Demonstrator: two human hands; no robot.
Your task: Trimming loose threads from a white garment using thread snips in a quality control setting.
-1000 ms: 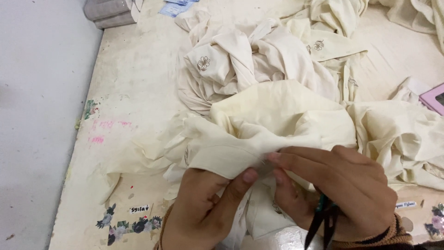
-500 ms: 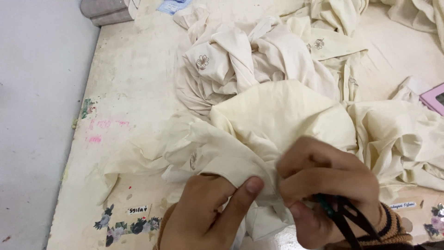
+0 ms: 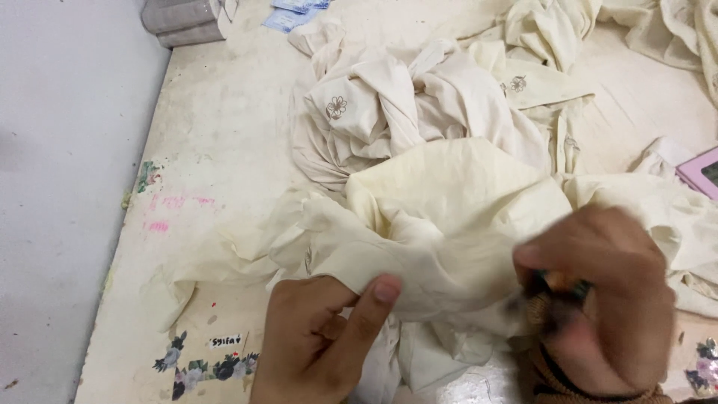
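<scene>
Head view: left hand [image 3: 318,344] still pinches the cream fabric [image 3: 449,224] under its thumb; right hand [image 3: 598,299], blurred, has lifted, fingers curled around a small dark tool [image 3: 557,288].

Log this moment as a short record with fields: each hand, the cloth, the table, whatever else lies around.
left hand: pinches a fold of the cream cloth, thumb on top
right hand: blurred, against the same cloth, closed around a small dark thing I cannot identify
other cloth: pile with flower embroidery behind
table: pale, stained, flower stickers near its front edge
far right: pink object
</scene>
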